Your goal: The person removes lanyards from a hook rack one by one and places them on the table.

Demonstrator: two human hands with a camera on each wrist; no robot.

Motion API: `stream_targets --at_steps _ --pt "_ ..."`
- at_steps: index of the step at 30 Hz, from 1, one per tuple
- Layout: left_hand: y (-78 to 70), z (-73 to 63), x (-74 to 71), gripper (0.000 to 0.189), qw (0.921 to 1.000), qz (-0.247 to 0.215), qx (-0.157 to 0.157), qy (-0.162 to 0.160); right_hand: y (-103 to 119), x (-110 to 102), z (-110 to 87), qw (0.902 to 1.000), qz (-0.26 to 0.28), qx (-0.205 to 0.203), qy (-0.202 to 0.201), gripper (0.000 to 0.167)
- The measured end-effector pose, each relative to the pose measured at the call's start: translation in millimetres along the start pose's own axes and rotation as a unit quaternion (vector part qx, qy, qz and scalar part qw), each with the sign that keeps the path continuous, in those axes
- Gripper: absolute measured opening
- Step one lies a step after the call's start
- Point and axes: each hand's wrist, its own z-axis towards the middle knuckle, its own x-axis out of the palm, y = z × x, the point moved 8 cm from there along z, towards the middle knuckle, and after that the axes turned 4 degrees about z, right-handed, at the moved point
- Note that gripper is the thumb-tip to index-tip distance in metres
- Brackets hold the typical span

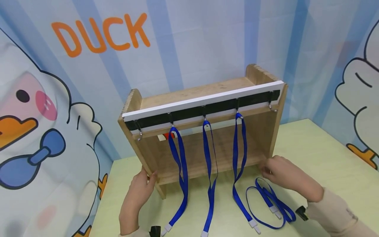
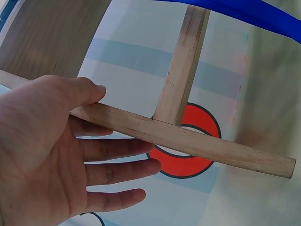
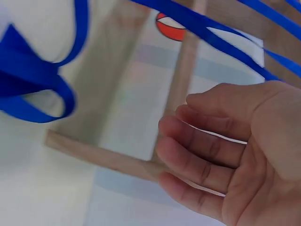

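A wooden shelf [image 1: 207, 154] stands tilted on the table, with a white and black hook strip [image 1: 204, 108] along its upper front. Three blue lanyards [image 1: 182, 164] hang from the middle hooks. My left hand [image 1: 137, 191] holds the shelf's left side panel [image 2: 211, 141] low down, its thumb on the inner side and the index finger behind the panel; the other fingers are extended. At the lower right side, my right hand [image 1: 281, 172] is close to the panel, with its fingers [image 3: 202, 155] loosely bent and nothing held in them. Whether they touch the wood I cannot tell.
A fourth blue lanyard [image 1: 273, 204] lies looped on the pale table [image 1: 319, 148], in front of the right hand. The outermost hooks [image 1: 272, 107] carry no lanyard. Behind the shelf hangs a striped backdrop [image 1: 207, 39] with duck drawings.
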Motion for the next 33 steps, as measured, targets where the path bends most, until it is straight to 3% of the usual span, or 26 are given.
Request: stream_targets --at_steps 8,16,24,33 --pt "1.1 0.3 1.4 0.047 1.0000 0.001 -0.002 0.002 24.3 -28.6 11.9 0.9998 0.012 0.009 -0.013 0.010" --pt "0.0 0.7 0.4 0.045 1.0000 0.001 0.003 0.000 47.4 -57.2 22.0 0.9977 0.000 -0.019 -0.066 0.005" --pt "2.4 1.8 1.5 0.046 1.0000 -0.001 -0.002 0.002 63.7 -75.6 27.2 0.9927 -0.016 -0.058 -0.105 0.026" --pt "2.7 1.9 2.9 0.047 0.9999 -0.008 -0.006 0.003 83.3 -95.2 25.4 0.9803 -0.028 -0.101 -0.168 0.049"
